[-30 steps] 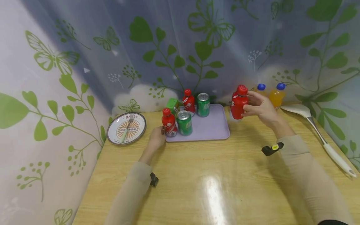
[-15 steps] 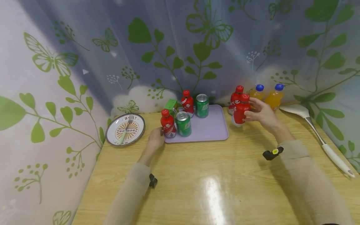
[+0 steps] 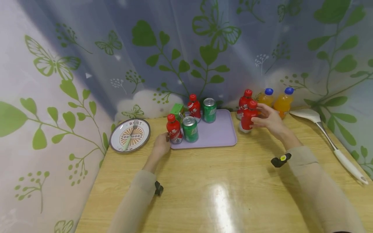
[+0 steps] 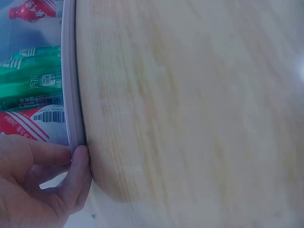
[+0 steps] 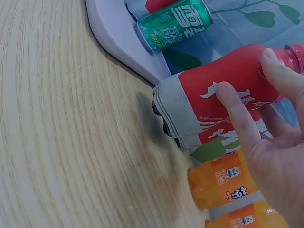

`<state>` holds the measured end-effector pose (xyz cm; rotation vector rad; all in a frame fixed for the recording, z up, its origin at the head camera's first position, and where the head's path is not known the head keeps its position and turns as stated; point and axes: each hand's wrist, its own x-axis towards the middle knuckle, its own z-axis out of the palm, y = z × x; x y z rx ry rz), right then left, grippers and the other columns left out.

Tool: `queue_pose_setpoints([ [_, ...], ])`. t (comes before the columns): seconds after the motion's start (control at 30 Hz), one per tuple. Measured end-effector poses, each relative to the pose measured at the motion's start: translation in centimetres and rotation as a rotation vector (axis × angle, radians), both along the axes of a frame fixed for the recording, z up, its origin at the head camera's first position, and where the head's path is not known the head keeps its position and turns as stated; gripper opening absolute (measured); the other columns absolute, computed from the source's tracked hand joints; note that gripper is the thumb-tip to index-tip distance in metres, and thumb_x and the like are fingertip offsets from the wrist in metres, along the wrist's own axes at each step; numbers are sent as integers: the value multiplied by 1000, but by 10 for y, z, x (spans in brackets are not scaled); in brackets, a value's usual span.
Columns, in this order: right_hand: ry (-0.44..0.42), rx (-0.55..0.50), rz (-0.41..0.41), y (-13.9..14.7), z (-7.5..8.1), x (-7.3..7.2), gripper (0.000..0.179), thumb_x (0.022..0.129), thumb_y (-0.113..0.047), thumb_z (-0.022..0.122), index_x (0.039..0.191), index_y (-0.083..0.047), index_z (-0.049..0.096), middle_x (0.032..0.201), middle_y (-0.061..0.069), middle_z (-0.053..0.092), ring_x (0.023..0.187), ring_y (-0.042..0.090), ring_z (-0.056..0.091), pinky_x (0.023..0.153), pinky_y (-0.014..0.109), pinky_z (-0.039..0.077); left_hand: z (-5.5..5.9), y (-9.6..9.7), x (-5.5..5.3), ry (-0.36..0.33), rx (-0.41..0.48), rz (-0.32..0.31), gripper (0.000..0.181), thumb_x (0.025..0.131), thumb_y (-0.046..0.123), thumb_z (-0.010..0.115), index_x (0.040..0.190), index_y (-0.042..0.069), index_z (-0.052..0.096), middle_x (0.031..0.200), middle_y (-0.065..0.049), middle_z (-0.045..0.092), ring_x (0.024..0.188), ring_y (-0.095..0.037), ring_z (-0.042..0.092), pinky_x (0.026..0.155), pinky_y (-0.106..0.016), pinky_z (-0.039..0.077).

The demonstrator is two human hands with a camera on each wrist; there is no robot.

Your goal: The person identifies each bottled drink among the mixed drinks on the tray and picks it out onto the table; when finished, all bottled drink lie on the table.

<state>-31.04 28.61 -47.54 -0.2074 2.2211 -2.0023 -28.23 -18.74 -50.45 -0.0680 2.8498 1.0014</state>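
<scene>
The left hand (image 3: 161,144) pinches the tray (image 3: 217,132) rim; the right hand (image 3: 271,122) grips the front red bottle (image 3: 247,120) beside it; the rear red bottle (image 3: 243,102) is partly hidden; whether the front one touches the bench (image 3: 192,181) is unclear.

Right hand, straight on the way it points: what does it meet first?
Past the held red cola bottle, the right hand would likely meet the second red cola bottle behind it; the gap between them is unclear.

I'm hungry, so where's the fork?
In the head view, the fork lies on the plate on the left side, left of the left hand and the tray.
</scene>
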Motion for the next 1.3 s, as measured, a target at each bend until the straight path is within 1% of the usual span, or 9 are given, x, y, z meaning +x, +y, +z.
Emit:
queue_pose_setpoints([
  [0.23, 3, -6, 1, 0, -4, -1, 68, 99, -7, 69, 160, -14, 37, 163, 17, 38, 111, 3, 68, 88, 39, 66, 0, 0, 1, -10, 15, 6, 58, 85, -10, 55, 143, -8, 57, 139, -30, 65, 135, -46, 60, 115, -56, 51],
  [0.4, 13, -31, 13, 0, -7, 0, 67, 99, -6, 69, 159, -12, 38, 152, 7, 48, 108, 4, 71, 88, 38, 66, -1, 0, 1, -23, 19, 12, 59, 86, -10, 55, 145, -7, 56, 142, -30, 64, 137, -46, 59, 117, -56, 49],
  [0.47, 23, -39, 21, 0, -7, 0, 67, 99, -5, 68, 159, -11, 38, 151, 7, 48, 107, 5, 71, 88, 39, 66, -1, 0, 1, -24, 23, 14, 59, 86, -9, 56, 145, -6, 56, 142, -30, 64, 137, -46, 59, 116, -56, 49],
  [0.67, 3, -4, 42, 0, -5, 0, 74, 101, -10, 67, 165, -10, 29, 168, 24, 31, 105, 3, 72, 91, 36, 65, 2, -1, 0, -15, 24, 15, 60, 85, -10, 56, 145, -6, 57, 139, -29, 65, 135, -45, 60, 115, -56, 51],
  [0.8, -45, -45, 71, 2, -7, 1, 79, 103, -13, 64, 169, -12, 20, 173, 27, 20, 104, 5, 74, 94, 38, 64, 4, 0, 0, -8, 19, 12, 61, 84, -10, 56, 145, -6, 57, 139, -29, 66, 135, -45, 61, 114, -55, 52],
  [0.97, -53, -113, 94, 5, -11, 0, 80, 104, -12, 62, 170, -14, 17, 176, 25, 11, 115, 0, 66, 95, 37, 64, 5, 0, 0, -16, 37, 7, 63, 84, -11, 55, 148, -7, 54, 144, -30, 62, 139, -45, 57, 117, -55, 50],
  [1.13, -35, -28, 69, 5, -14, 1, 80, 104, -14, 64, 169, -13, 18, 176, 23, 13, 113, -5, 64, 94, 34, 64, 2, 1, -1, -16, 34, 6, 64, 83, -11, 55, 147, -7, 54, 141, -30, 64, 137, -44, 60, 115, -54, 51],
  [1.23, 13, 77, 44, 5, -14, 2, 78, 104, -17, 64, 169, -11, 21, 175, 24, 19, 113, -6, 62, 92, 27, 64, 1, 1, 0, -20, 34, 9, 64, 83, -11, 55, 147, -7, 54, 141, -30, 64, 136, -44, 60, 114, -54, 52],
  [1.3, 52, 147, 10, 3, -9, 4, 76, 104, -20, 65, 168, -13, 25, 173, 23, 26, 124, 5, 62, 93, 18, 60, 1, 1, 1, -21, 31, 9, 64, 83, -11, 55, 147, -7, 54, 141, -30, 64, 136, -44, 60, 115, -55, 51],
])
